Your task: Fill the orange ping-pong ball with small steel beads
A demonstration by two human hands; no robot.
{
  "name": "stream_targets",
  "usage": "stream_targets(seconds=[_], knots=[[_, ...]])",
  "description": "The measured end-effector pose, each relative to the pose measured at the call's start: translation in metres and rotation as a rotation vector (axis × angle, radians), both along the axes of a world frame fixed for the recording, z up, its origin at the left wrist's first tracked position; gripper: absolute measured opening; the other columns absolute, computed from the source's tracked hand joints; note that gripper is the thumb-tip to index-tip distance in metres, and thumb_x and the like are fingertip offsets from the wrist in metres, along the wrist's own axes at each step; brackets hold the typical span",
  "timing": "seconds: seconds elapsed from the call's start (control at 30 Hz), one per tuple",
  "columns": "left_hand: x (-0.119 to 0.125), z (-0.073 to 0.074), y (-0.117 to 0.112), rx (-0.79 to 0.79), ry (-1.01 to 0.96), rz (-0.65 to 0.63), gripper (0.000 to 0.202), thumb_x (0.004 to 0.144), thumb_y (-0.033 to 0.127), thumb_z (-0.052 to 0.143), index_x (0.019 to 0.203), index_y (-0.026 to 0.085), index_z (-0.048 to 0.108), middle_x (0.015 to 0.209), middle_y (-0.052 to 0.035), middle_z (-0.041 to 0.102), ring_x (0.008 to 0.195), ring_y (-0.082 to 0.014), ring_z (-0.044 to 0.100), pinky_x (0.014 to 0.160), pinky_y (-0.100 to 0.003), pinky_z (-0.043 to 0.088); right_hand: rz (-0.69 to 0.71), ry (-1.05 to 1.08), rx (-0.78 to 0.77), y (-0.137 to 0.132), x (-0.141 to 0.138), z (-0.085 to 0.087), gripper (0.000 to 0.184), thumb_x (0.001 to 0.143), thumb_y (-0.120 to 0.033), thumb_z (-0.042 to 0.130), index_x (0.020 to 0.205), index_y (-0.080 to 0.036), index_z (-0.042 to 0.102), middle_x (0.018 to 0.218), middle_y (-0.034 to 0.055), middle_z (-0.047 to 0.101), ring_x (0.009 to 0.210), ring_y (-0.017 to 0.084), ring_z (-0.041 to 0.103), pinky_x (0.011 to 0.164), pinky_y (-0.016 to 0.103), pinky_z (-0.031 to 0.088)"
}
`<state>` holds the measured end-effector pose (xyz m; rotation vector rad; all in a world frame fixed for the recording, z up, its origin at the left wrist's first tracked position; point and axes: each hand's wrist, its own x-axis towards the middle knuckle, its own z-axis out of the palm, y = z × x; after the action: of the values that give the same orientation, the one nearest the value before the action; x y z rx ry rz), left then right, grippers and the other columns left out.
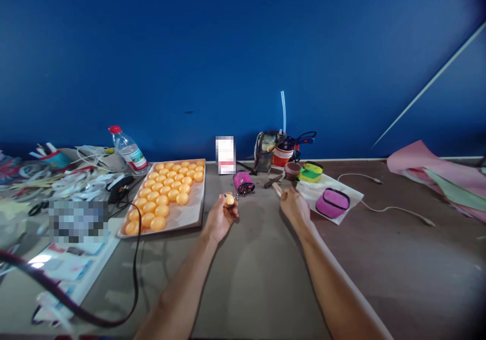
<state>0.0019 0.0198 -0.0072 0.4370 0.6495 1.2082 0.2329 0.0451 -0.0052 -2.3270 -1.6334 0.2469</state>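
Note:
My left hand [221, 217] is closed around a small pale-yellow ball [229, 200] with dark marks on its edges, raised over the table. In my right hand [294, 206] is a hammer [273, 180] with a dark head and a light wooden handle. The fingers wrap the handle, and the head points forward and left. Between the hands, farther back, a magenta pouch [243, 181] lies on its side, with small shiny metal pieces [243, 192] at its mouth. To the left stands a white tray [193, 209] bearing rows of orange balls [163, 190].
A plastic bottle [131, 153] and tangled white strips [81, 168] lie left, with a dark cable [137, 269] in front. Rightward are a brown cup [292, 171], a yellow-green box [311, 172], a purple case [332, 203] on paper, white cables [402, 208] and pink sheets [425, 173].

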Motion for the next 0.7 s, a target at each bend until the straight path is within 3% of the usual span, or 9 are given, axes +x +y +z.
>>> stream_targets(seconds=[0.13, 0.27, 0.33, 0.43, 0.53, 0.7], knots=[[-0.001, -0.003, 0.003, -0.007, 0.011, 0.013, 0.031, 0.079, 0.042, 0.061, 0.096, 0.017, 0.055, 0.07, -0.0025, 0.059, 0.054, -0.0109, 0.052, 0.052, -0.023, 0.042, 0.086, -0.076, 0.178, -0.001, -0.009, -0.009, 0.031, 0.084, -0.019, 0.045, 0.111, -0.012, 0.059, 0.105, 0.0155, 0.06, 0.093, 0.023, 0.058, 0.077, 0.031, 0.042], [-0.001, -0.003, 0.004, -0.016, 0.023, 0.002, 0.029, 0.079, 0.041, 0.061, 0.095, 0.017, 0.055, 0.069, -0.0028, 0.06, 0.053, -0.0117, 0.053, 0.052, -0.024, 0.042, 0.38, -0.064, 0.33, -0.003, -0.032, -0.016, 0.041, 0.082, -0.018, 0.047, 0.123, -0.012, 0.053, 0.126, 0.0143, 0.052, 0.115, 0.027, 0.044, 0.098, 0.037, 0.034], [0.0, -0.003, 0.004, -0.02, 0.022, -0.001, 0.029, 0.08, 0.041, 0.06, 0.095, 0.017, 0.055, 0.07, -0.003, 0.06, 0.054, -0.0119, 0.053, 0.052, -0.024, 0.043, 0.535, -0.054, 0.33, -0.005, -0.045, -0.017, 0.044, 0.082, -0.019, 0.048, 0.126, -0.011, 0.05, 0.134, 0.0136, 0.046, 0.126, 0.028, 0.033, 0.105, 0.04, 0.027], [0.0, -0.002, 0.004, -0.022, 0.023, -0.001, 0.027, 0.081, 0.039, 0.059, 0.095, 0.016, 0.055, 0.069, -0.0033, 0.06, 0.054, -0.0117, 0.054, 0.052, -0.023, 0.043, 0.614, -0.014, 0.233, -0.006, -0.056, -0.02, 0.047, 0.085, -0.023, 0.046, 0.131, -0.011, 0.045, 0.141, 0.0122, 0.04, 0.132, 0.028, 0.026, 0.107, 0.041, 0.024], [0.001, -0.001, 0.003, -0.012, 0.037, 0.001, 0.027, 0.081, 0.038, 0.059, 0.095, 0.015, 0.055, 0.069, -0.0034, 0.06, 0.054, -0.012, 0.054, 0.051, -0.023, 0.043, 0.652, 0.008, 0.172, -0.007, -0.058, -0.022, 0.045, 0.088, -0.026, 0.044, 0.131, -0.012, 0.046, 0.141, 0.0117, 0.041, 0.132, 0.027, 0.027, 0.107, 0.041, 0.024], [0.002, -0.001, 0.003, -0.008, 0.054, 0.015, 0.027, 0.081, 0.038, 0.059, 0.094, 0.015, 0.055, 0.068, -0.0033, 0.06, 0.053, -0.0121, 0.055, 0.051, -0.024, 0.043, 0.661, 0.029, 0.233, -0.007, -0.056, -0.021, 0.036, 0.087, -0.021, 0.045, 0.12, -0.013, 0.054, 0.129, 0.0109, 0.051, 0.124, 0.024, 0.037, 0.103, 0.036, 0.029]])
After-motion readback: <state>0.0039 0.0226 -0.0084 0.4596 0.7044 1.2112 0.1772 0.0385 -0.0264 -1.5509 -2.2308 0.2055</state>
